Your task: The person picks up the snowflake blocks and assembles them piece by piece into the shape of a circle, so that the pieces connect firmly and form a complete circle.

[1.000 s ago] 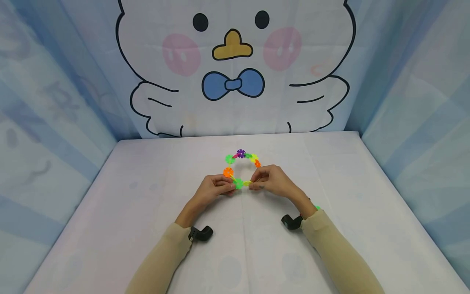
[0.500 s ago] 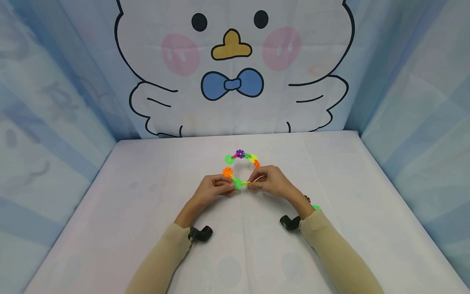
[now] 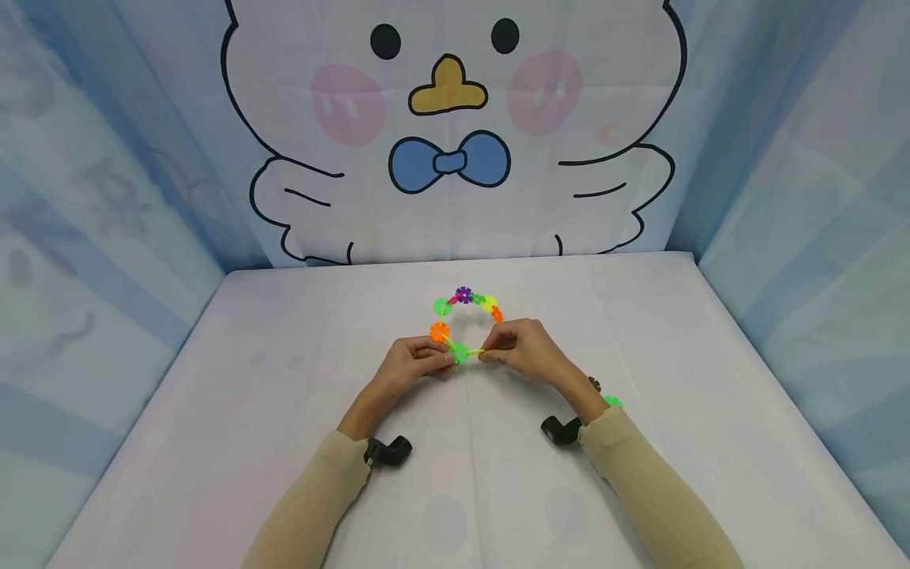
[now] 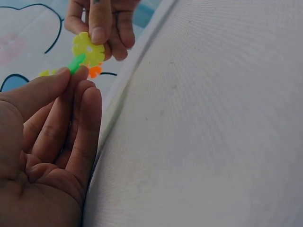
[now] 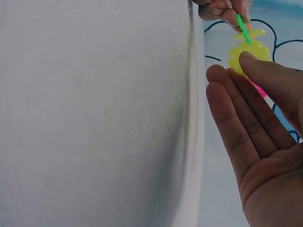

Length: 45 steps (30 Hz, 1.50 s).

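A ring of interlocking plastic snowflake discs stands up between my hands in the head view, with a purple disc (image 3: 464, 295) at the top. Down its left side run a green disc and an orange disc (image 3: 439, 332). My left hand (image 3: 415, 360) pinches the green disc (image 3: 460, 353) at the bottom; in the left wrist view this green disc (image 4: 76, 63) meets a notched yellow disc (image 4: 88, 49). Thumb and fingers of my right hand (image 3: 529, 348) pinch that yellow disc (image 5: 249, 53), which looks edge-on in the head view. The ring's lower right part is hidden behind the right hand.
Beside the right wrist, a brown disc (image 3: 594, 384) and a green disc (image 3: 613, 401) lie on the white-covered table (image 3: 284, 379), partly hidden by the arm. A cartoon-printed cloth (image 3: 455, 221) hangs behind the table's far edge, and blue patterned cloths flank both sides.
The yellow disc at the right fingertips has turned more edge-on to the head view. The right arm has shifted slightly left, uncovering more of the brown disc. Both hands keep their pinch.
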{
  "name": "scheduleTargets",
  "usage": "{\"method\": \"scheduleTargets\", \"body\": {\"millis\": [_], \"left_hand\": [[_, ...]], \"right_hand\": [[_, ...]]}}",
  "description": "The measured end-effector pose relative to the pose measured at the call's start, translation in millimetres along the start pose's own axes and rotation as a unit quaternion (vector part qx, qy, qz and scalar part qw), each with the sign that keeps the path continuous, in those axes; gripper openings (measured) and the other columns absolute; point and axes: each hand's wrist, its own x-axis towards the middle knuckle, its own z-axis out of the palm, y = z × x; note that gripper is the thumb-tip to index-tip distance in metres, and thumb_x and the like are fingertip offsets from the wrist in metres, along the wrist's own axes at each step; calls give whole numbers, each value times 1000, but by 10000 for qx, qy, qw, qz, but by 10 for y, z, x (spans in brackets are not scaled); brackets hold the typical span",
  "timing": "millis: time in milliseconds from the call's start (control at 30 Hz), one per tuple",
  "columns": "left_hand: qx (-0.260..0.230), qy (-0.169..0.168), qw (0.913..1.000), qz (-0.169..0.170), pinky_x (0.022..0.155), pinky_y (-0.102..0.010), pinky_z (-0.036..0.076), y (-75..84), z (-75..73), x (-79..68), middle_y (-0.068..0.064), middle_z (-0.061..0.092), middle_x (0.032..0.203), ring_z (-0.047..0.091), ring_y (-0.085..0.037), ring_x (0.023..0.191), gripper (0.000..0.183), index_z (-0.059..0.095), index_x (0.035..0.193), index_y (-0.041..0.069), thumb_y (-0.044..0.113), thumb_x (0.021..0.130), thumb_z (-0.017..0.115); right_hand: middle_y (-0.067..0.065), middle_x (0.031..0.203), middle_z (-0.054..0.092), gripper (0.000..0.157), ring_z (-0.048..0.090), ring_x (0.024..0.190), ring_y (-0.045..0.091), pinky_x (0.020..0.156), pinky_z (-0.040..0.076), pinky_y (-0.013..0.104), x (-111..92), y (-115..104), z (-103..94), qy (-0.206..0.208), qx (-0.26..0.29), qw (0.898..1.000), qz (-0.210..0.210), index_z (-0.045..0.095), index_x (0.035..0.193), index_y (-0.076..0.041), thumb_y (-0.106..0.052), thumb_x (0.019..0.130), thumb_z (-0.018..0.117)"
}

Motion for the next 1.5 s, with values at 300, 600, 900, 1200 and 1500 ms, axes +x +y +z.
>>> {"method": "scheduleTargets", "body": {"millis": [300,600,900,1200,1500], "left_hand": [[50,25,10000,-11,81,-29,67,10,8,-11,-7,81,90,77,-13,79,20,71,111,-6,8,98,75],[65,52,10000,41,79,-28,66,10,9,-16,-3,80,87,77,-12,78,18,71,110,-7,6,98,74],[75,53,10000,14,80,-28,67,18,10,-18,-3,80,88,77,-12,78,18,71,111,-7,6,98,75],[125,69,9999,-54,81,-29,66,10,12,-6,-5,81,89,77,-12,78,18,72,109,-6,7,97,76],[25,53,10000,25,80,-29,67,-3,0,-11,-3,80,87,77,-12,78,17,73,109,-8,5,98,75]], "right_hand": [[4,92,81,7,78,88,14,80,64,26,4,-14,35,61,-122,9999,-105,80,87,-12,-9,89,86],[5,92,81,7,78,87,15,79,63,26,-10,-50,46,97,-195,9997,-92,80,87,-11,-9,89,86],[5,92,82,7,77,86,14,78,63,26,-1,-38,53,100,-221,9996,-126,79,87,-11,-8,89,86],[6,91,81,8,78,84,14,76,62,23,2,-29,68,166,-271,9994,-157,79,85,-11,-8,87,87],[7,90,81,8,79,85,17,77,64,26,-7,-53,94,239,-326,9985,-363,79,85,-9,-7,87,87]]}}
